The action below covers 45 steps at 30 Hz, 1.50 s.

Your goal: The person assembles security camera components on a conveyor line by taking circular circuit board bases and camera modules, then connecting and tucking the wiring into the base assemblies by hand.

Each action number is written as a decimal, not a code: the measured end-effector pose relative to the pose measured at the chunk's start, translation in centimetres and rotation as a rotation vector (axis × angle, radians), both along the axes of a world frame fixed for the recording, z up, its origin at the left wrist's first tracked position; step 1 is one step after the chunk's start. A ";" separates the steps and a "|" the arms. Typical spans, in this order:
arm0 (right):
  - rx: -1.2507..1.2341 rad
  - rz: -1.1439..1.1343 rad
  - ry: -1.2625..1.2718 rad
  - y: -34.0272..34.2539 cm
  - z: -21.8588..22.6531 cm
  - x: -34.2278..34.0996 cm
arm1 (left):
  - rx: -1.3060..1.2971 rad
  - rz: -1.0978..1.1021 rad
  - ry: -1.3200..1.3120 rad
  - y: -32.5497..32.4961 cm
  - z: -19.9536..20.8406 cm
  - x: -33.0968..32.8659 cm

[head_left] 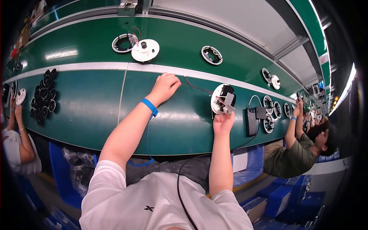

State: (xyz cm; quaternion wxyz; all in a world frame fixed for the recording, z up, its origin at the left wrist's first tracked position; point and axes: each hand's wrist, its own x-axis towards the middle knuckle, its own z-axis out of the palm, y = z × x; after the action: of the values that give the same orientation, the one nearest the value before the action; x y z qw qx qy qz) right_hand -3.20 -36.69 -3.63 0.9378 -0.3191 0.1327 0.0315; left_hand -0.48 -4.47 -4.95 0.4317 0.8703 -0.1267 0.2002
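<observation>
My right hand (223, 122) holds a round white device housing (221, 99) tilted on edge above the green workbench (88, 111); a grey bracket and dark parts show on its open side. A thin red and black wire (196, 87) runs from the housing to my left hand (165, 86), whose fingers are pinched on the wire's end near the white strip of the bench. A blue wrist strap (149, 106) with a blue cord sits on my left wrist.
On the belt behind stand a white domed unit (145, 50) beside a ring (123, 42), and another ring part (211, 55). Several black rings (43, 96) lie at left. A black box (252, 121) lies at right. Other people sit at both sides.
</observation>
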 end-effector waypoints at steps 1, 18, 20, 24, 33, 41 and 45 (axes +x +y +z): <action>0.007 -0.089 0.059 0.2 0.1 0.0 | -0.039 0.040 -0.006 0.3 -0.2 0.0; 0.115 -0.109 0.036 -1.3 -0.7 0.7 | 0.137 0.321 0.130 -0.6 0.3 -0.3; 0.074 -0.089 0.054 -1.4 0.1 0.5 | 0.131 0.333 0.146 -0.6 0.3 -0.4; -0.307 -0.044 -0.117 -3.6 1.9 0.9 | 0.098 0.328 0.173 -0.7 0.4 -0.5; -1.158 0.318 -0.521 -5.9 2.3 -0.7 | 0.096 0.318 0.138 -0.5 -0.5 0.0; -1.872 0.423 -0.992 -8.6 4.4 -1.6 | 0.069 0.305 0.149 -0.4 -1.2 -0.3; -1.983 0.385 -0.989 -11.1 4.0 0.2 | 0.126 0.293 0.154 -0.3 -0.2 -0.2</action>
State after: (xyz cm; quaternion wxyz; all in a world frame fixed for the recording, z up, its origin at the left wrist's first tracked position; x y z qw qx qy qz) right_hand -2.98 -47.74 0.39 0.1987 -0.9166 -0.3389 -0.0738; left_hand -0.65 -4.77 -5.17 0.3511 0.9175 0.0226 0.1852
